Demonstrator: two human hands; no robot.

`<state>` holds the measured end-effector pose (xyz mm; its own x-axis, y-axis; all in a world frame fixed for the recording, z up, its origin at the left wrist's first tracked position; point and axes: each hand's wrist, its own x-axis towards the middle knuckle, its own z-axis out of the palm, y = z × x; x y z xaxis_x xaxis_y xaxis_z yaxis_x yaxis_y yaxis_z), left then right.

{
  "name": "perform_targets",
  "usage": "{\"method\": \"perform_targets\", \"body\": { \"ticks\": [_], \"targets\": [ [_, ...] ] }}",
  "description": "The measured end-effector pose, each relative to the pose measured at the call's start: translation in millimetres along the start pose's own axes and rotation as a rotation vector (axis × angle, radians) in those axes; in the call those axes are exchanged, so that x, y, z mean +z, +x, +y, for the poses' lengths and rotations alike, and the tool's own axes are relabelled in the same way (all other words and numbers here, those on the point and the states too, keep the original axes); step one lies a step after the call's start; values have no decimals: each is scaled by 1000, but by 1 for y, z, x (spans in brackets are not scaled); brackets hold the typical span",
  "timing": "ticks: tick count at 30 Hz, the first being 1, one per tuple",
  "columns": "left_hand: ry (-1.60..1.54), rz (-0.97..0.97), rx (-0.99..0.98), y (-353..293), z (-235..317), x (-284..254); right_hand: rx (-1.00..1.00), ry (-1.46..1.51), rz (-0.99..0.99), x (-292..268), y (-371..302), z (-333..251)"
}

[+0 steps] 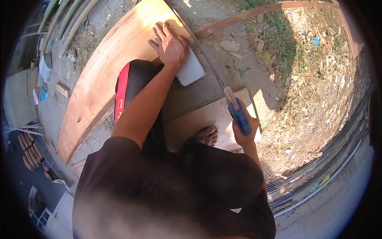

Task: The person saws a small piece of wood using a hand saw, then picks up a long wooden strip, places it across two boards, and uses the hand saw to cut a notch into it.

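Observation:
My left hand (172, 47) lies on a long, wide wooden plank (101, 63), fingers spread flat near its far right edge. A dark-trousered knee with a red stripe rests against the same plank. In my right hand (246, 129) is the blue handle of a handsaw (240, 117), with the fingers wrapped round it. The narrow blade slants up and left to the plank's right edge; whether its teeth are in the wood I cannot tell. A pale, flat-topped block (191, 69) sits by the plank's edge, just below my left hand.
My sandalled foot (207, 136) stands on another board (189, 126). A long curved timber strip (246, 15) crosses the ground beyond. Several poles (75, 30) lie at the upper left, near a small wood block (63, 90) and a tub (39, 94). Dark rods (326, 153) line the right.

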<state>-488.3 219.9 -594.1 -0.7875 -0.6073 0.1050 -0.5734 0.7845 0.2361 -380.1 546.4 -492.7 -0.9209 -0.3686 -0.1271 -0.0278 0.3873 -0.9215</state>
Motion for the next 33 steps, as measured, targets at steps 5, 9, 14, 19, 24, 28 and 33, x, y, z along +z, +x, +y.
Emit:
{"method": "perform_targets", "body": {
  "ticks": [5,9,14,19,24,28,33],
  "targets": [
    [11,-15,-3,-6,3,-5,80,-53,-109,10,37,-21],
    [-18,14,-6,3,1,-5,-131,21,-56,44,95,-4],
    [7,-3,-16,-2,3,-10,-47,-50,-38,-8,2,-10],
    [-17,-40,-29,-4,6,-16,-52,-73,-100,17,63,-33],
    [-69,-152,-38,-9,0,-9,-71,-39,-37,33,75,-6],
    [-59,-86,-50,1,2,-16,-75,-88,-15,-7,-6,-29],
    [-41,-12,16,-4,13,-9,25,13,-27,18,31,-18]
  ]
}}
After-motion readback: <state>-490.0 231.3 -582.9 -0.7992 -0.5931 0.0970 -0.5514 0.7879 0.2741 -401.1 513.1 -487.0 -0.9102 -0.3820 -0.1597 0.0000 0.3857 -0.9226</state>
